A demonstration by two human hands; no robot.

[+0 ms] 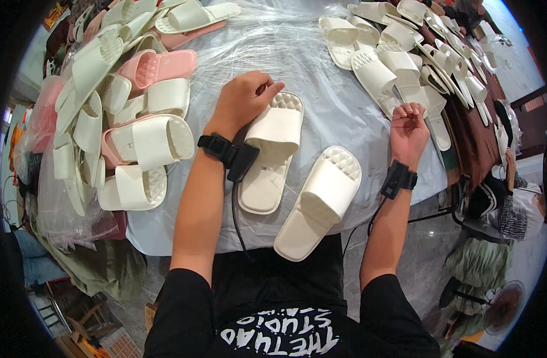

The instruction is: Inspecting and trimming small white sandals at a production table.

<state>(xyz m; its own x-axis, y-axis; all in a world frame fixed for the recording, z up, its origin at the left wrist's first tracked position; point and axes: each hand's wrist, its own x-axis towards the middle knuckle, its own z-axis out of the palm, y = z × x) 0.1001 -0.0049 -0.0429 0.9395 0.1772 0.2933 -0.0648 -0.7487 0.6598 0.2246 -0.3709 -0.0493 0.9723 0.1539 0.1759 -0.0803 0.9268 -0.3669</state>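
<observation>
Two cream slide slippers lie in front of me on the plastic-covered table. My left hand (245,98) is curled with the back up, its thumb by the quilted toe of the left slipper (264,182). Whatever its fingers hold, if anything, is hidden. Tilted to the right lies the other slipper (303,230), touched by neither hand. My right hand (409,134) is turned palm up with bent fingers pressed together, beside the right-hand pile of cream slippers (375,77). A thin glint crosses its fingertips, too fine to name. Each wrist wears a black strapped device.
To the left is a heap of cream slippers (160,143) with a few pink slippers (166,64). Crinkled clear plastic (261,42) covers the table's far part. Cables hang from both wrist devices. At the right edge are another person (521,206) and a fan (505,307).
</observation>
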